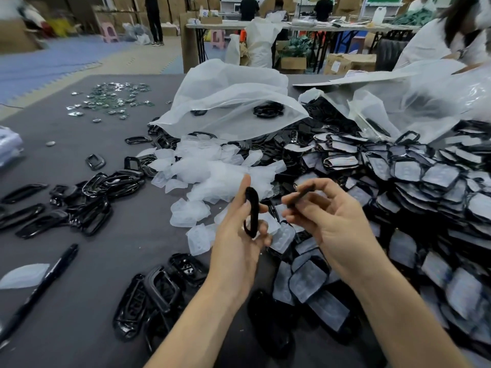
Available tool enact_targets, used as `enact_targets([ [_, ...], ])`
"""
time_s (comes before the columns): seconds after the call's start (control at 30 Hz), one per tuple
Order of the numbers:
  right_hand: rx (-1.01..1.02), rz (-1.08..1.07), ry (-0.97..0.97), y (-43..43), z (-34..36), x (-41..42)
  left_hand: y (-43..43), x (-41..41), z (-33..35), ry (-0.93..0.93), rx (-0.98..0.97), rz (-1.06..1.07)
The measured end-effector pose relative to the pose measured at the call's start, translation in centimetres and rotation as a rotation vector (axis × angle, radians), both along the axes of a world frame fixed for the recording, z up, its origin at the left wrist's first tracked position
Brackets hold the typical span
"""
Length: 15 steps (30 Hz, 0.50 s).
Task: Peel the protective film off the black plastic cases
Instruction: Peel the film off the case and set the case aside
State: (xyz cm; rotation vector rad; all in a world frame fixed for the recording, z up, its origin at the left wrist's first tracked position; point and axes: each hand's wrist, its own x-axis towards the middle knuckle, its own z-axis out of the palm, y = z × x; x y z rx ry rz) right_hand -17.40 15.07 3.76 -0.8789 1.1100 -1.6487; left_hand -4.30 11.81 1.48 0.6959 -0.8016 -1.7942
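My left hand (pixel 236 235) holds a black plastic case frame (pixel 252 212) upright, seen edge-on, thumb and fingers curled round it. To its right, my right hand (pixel 326 216) pinches a second thin black case piece (pixel 303 193) between thumb and fingertips, tilted up to the right. Both hands hover above the grey table (pixel 111 251). A large heap of black cases with whitish film (pixel 414 187) fills the right side. Peeled film pieces (pixel 212 173) lie in a pile just beyond my hands.
Bare black frames lie scattered at the left (pixel 79 205) and near the front (pixel 159 288). A black marker pen (pixel 42 285) lies at the front left. Clear plastic bags (pixel 231 99) sit behind the film pile. Small shiny parts (pixel 114 99) lie far left. A person in white (pixel 446 35) stands at the far right.
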Motion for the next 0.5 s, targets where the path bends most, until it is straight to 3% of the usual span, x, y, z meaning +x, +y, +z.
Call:
enact_targets([
  [0.07,-0.068,0.000,0.034,0.25,0.16,0.03,0.04,0.06,-0.08,-0.032,-0.072,0.010],
  [0.23,-0.126,-0.013,0.239,0.46,-0.28,0.44,0.54,0.08,-0.19,-0.327,-0.429,0.114],
  [0.5,-0.225,0.007,0.260,0.35,-0.14,-0.08,0.87,-0.32,-0.89,-0.460,-0.657,0.223],
])
